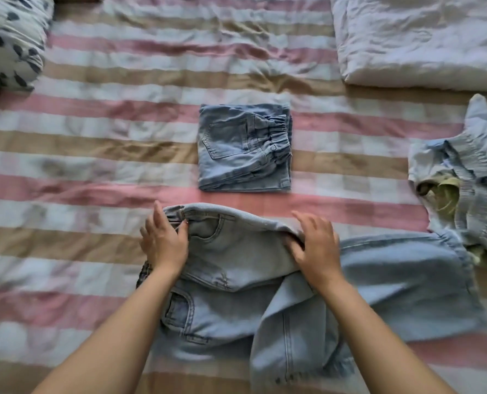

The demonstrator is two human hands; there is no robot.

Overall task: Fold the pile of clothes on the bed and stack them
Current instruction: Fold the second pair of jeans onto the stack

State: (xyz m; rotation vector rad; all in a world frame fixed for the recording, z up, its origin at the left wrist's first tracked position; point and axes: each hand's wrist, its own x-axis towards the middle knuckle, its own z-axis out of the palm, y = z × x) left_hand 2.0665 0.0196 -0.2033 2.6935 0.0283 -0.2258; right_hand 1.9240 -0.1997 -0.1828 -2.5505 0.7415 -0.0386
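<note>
Pale jeans (265,294) lie on the near part of the bed, straight below the camera, waist to the left and legs running off to the right and toward the near edge. Upper half is raised into a rounded fold along the far side. Left hand (164,243) at the waistband end of that fold: thumb in front, fingers behind, pinching the denim. Right hand (316,245) farther along the same fold: fingers spread over the top, thumb tucked against the cloth, gripping it. One leg lies flat to the right; the other crosses under the right forearm toward the near edge. Folded jeans (243,149), darker blue, sit as a neat square just beyond, apart from the pale pair, back pocket and elastic waist facing up. Heap of clothes (464,189) at right edge, unfolded: light denim with a yellow-green piece showing inside, touching the leg hem. Striped sheet (94,137), pink, tan and white, wrinkled, under everything. White duvet (421,38) folded at far right. Spotted pillow (9,38) at far left
</note>
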